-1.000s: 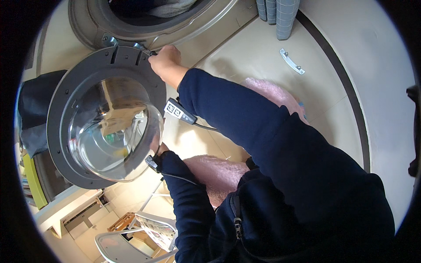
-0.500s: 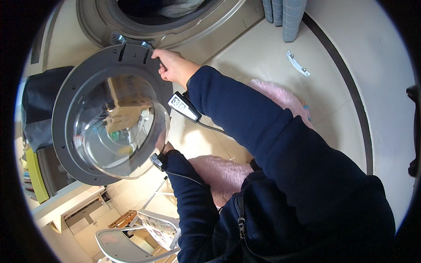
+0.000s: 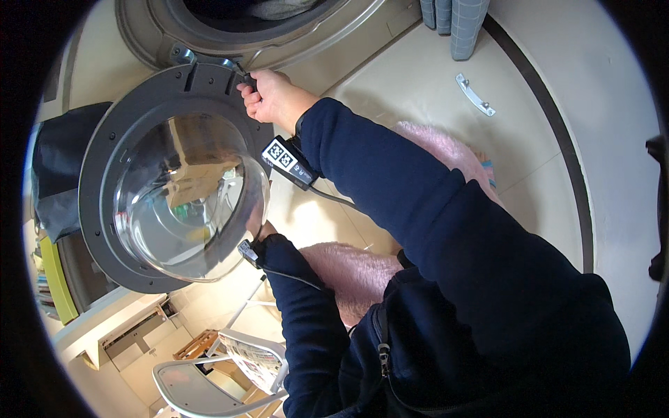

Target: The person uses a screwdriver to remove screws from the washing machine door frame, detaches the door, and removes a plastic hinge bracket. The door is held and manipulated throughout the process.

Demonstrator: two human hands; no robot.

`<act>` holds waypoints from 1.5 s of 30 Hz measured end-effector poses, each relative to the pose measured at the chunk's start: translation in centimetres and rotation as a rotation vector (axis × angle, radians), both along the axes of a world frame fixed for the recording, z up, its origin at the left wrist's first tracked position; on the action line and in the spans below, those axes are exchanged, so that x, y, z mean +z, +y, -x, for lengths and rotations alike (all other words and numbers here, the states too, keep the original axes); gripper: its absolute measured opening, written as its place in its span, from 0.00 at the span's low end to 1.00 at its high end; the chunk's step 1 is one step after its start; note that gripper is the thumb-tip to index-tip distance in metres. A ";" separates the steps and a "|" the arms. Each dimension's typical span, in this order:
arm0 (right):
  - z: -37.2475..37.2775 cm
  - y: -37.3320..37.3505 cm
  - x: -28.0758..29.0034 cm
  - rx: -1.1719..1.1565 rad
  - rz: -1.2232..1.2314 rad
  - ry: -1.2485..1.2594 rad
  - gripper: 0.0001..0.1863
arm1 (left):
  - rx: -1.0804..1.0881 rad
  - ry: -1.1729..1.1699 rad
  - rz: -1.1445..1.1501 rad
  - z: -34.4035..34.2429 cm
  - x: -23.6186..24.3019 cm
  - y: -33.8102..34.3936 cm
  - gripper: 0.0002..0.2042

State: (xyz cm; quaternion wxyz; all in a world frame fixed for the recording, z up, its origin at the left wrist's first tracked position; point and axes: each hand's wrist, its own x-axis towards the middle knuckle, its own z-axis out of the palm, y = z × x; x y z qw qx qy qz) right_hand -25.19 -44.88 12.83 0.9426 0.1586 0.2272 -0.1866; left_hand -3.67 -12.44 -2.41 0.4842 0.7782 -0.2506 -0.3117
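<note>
The open round door (image 3: 104,230) of a front-loading washing machine hangs at the left, its clear glass bowl (image 3: 185,202) bulging toward me. Two metal hinge arms (image 3: 182,54) join its dark grey ring to the machine. My right hand (image 3: 270,97) is closed round the black handle of a screwdriver (image 3: 249,81), whose tip end points at the right hinge arm. Only a sliver of my left hand (image 3: 267,229) shows at the lower right edge of the glass bowl. Its fingers are hidden behind the door.
The machine's drum opening (image 3: 258,17) holds grey cloth. A curved silver handle-like piece (image 3: 475,95) lies on the tiled floor near a blue checked curtain (image 3: 467,28). A white folding chair (image 3: 198,390) stands at lower left, and a black bag (image 3: 66,167) hangs beyond the door.
My right hand has turned a little round the screwdriver, and more of the black handle shows. The door appears slightly shifted left and up in view. My left hand stays behind it.
</note>
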 end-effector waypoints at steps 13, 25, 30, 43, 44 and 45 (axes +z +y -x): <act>-0.8 1.8 -0.7 -0.237 1.151 0.985 0.14 | 0.013 0.009 0.037 0.9 0.2 -0.2 0.29; 1.2 2.6 0.8 -0.110 1.268 1.339 0.14 | -0.078 -0.192 0.148 -1.6 -3.1 1.0 0.25; 0.6 3.5 0.3 -0.129 1.613 1.407 0.13 | -0.003 -0.085 0.107 -2.1 -3.3 1.3 0.24; 0.5 0.4 -0.9 0.039 0.633 0.388 0.11 | 0.056 0.029 0.097 -0.2 -0.7 -0.8 0.23; 0.6 0.6 -0.9 -0.037 0.904 0.749 0.11 | 0.056 0.034 0.100 -0.2 -0.7 -1.0 0.23; 0.6 1.2 -0.9 -0.119 1.161 1.114 0.11 | 0.060 0.043 0.103 -0.2 -0.7 -1.2 0.23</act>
